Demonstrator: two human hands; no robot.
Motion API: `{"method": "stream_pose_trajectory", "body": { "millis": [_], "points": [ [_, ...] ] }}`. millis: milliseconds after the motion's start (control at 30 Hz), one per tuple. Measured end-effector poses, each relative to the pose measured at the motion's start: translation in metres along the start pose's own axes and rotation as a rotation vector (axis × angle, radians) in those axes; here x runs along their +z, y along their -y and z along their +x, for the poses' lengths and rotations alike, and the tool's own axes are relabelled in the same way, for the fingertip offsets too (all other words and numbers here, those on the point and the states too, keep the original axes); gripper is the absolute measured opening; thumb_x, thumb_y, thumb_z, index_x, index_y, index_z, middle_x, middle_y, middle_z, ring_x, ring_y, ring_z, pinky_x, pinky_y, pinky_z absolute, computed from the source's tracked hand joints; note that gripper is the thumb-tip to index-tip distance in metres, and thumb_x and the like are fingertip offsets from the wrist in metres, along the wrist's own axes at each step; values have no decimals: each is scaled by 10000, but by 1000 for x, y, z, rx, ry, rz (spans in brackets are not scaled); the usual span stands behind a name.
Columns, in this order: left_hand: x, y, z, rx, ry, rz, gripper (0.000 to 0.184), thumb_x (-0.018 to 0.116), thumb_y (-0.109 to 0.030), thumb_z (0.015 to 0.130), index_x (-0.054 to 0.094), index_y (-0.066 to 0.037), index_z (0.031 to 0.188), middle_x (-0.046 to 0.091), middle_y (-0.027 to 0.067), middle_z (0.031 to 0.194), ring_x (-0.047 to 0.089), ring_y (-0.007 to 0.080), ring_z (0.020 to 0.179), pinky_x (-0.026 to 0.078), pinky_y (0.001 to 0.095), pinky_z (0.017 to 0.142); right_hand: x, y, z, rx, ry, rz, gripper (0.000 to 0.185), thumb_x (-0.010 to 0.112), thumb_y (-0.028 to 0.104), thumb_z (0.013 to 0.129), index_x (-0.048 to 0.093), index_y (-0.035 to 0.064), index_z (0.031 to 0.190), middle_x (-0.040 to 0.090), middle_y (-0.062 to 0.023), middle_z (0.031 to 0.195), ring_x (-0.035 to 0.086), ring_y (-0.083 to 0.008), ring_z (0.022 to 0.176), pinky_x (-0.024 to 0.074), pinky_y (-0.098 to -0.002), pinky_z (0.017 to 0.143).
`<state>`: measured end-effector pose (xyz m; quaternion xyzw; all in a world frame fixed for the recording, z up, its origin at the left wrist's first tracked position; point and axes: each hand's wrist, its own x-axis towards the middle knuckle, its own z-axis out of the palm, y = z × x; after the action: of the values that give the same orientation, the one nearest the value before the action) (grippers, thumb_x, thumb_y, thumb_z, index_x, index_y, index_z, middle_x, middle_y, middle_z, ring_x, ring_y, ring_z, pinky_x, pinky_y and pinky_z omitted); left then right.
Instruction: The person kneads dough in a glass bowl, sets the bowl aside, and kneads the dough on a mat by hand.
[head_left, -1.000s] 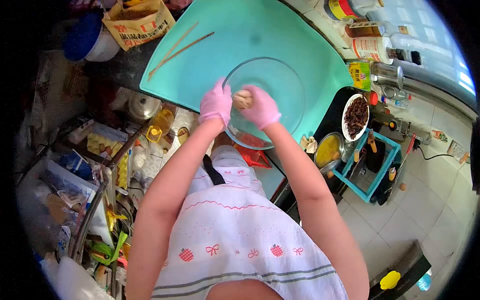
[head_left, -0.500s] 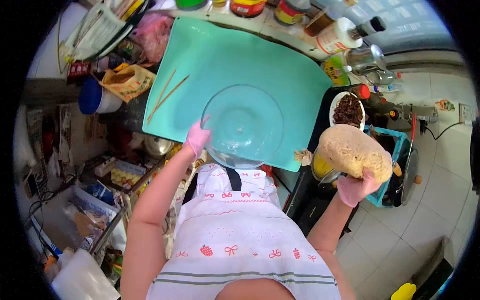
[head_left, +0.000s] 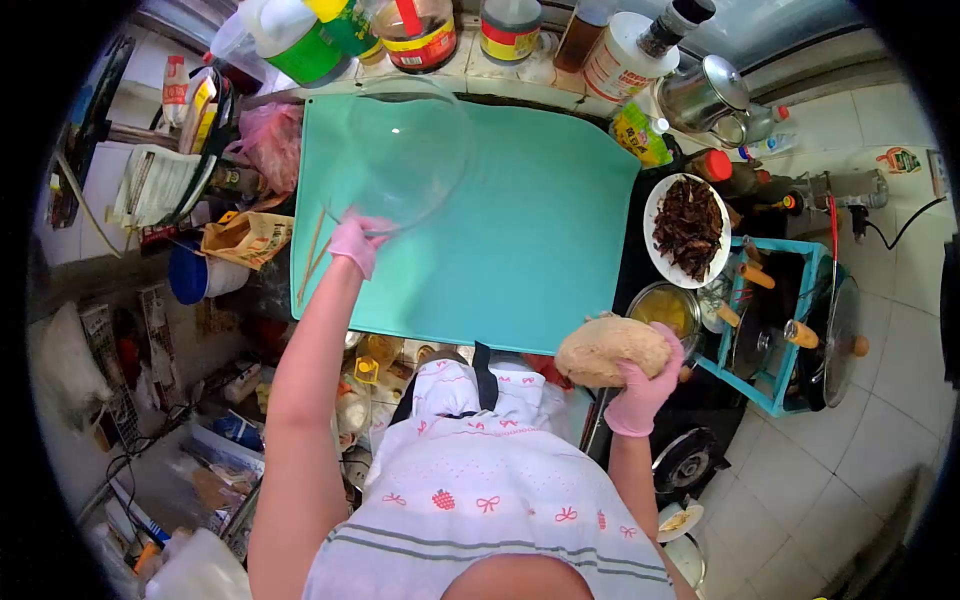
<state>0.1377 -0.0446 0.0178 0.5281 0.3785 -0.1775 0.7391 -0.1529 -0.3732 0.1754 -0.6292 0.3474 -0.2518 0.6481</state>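
My left hand (head_left: 358, 243), in a pink glove, grips the near rim of a clear glass bowl (head_left: 410, 150) over the back left of a green mat (head_left: 500, 240). Two thin wooden chopsticks (head_left: 311, 262) lie on the mat's left edge, beside that hand. At the mat's front right corner, my gloved right hand (head_left: 645, 388) is closed round a big beige lump of dough (head_left: 605, 350), its fingers wrapped over the right end.
Right of the mat stand a white plate of dark dried food (head_left: 688, 229), a metal bowl of yellow liquid (head_left: 664, 311) and a blue rack (head_left: 770, 400). Jars and bottles (head_left: 415, 35) line the back ledge. A paper bag (head_left: 246, 239) sits at the left.
The glass bowl has moved with my left hand to the mat's back left. My right hand, earlier at the bowl, went out right with the dough and is now nearer the mat's front corner.
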Motion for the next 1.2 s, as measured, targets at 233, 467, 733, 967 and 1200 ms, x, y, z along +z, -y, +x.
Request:
{"method": "stream_pose_trajectory", "body": {
  "millis": [233,467,733,967,1200],
  "points": [
    [-16,-18,45,12,-137,-70,432,373,-159,972,292,133,1279,432,296,1252,544,443,1056,550,510,893,52,-26,5,119,243,-202,598,727,7,654,493,41,1203,538,-85,1136,541,-195,1055,443,-327,949],
    [-14,-12,6,120,-138,84,424,484,-193,922,407,46,1264,452,233,1286,533,370,1088,488,453,942,125,-121,16,441,271,58,668,755,73,722,431,27,1304,543,-101,1167,555,-216,1048,471,-337,925],
    [-15,109,-104,794,297,938,681,567,-306,882,302,-31,1446,449,165,1359,422,350,1267,324,401,1079,159,-137,57,580,615,-52,583,569,506,869,536,50,1230,579,-99,1184,550,-235,1094,414,-395,969],
    [-6,156,-97,1177,384,989,655,642,-141,776,412,-50,1383,508,168,1260,484,360,1143,397,438,986,180,-147,86,353,563,-703,655,472,627,882,647,20,1053,657,-141,1019,614,-293,971,452,-351,883],
    [-38,159,-98,1085,626,868,505,553,-211,890,448,-26,1347,518,176,1261,471,375,1167,386,429,1007,204,-135,19,-88,362,-1133,500,510,500,886,646,22,929,633,-190,1001,584,-367,975,444,-440,857]
  ]
}}
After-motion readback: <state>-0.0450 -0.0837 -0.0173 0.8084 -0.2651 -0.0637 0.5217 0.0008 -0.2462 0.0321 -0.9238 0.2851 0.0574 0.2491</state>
